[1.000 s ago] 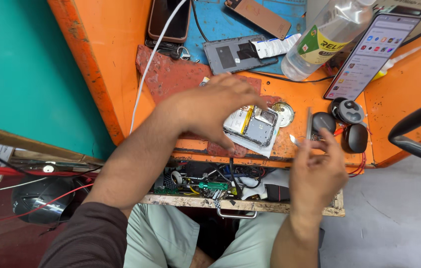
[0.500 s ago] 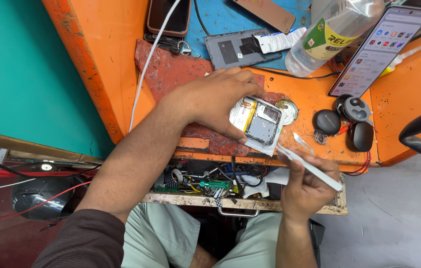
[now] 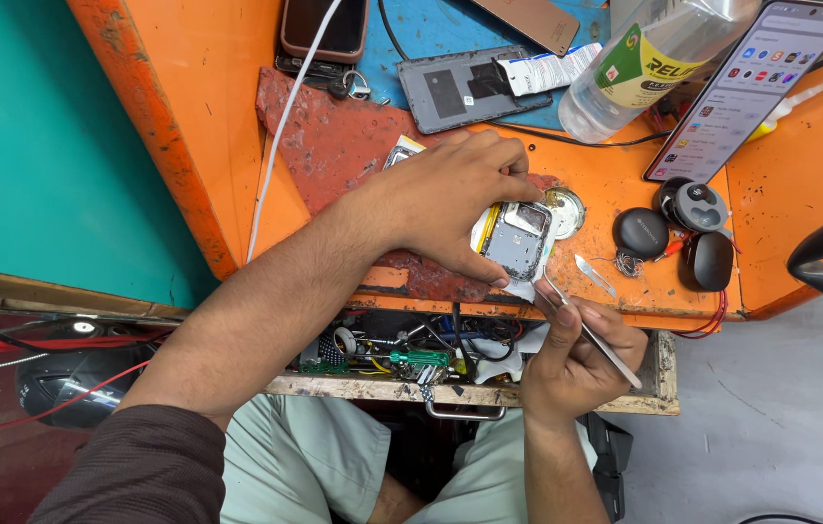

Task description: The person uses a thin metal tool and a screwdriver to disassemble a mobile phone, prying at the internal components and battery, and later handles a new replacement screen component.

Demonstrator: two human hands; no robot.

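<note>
My left hand [image 3: 450,199] presses down on a small opened electronic device [image 3: 516,239] with a grey metal inside, which lies on a white cloth over a worn red mat [image 3: 334,146] on the orange workbench [image 3: 188,126]. My right hand [image 3: 576,354] grips metal tweezers [image 3: 581,325]. Their tip touches the lower right corner of the device.
A clear plastic bottle [image 3: 644,63], a lit phone [image 3: 756,82], a grey phone back cover [image 3: 460,87], a dark phone with a white cable [image 3: 324,29], black earbud cases [image 3: 673,233] and a second pair of tweezers [image 3: 594,275] lie on the bench. An open drawer of parts [image 3: 411,359] is below.
My right hand turned the tweezers and brought their tip up to the device's lower right corner. My left hand stayed on the device.
</note>
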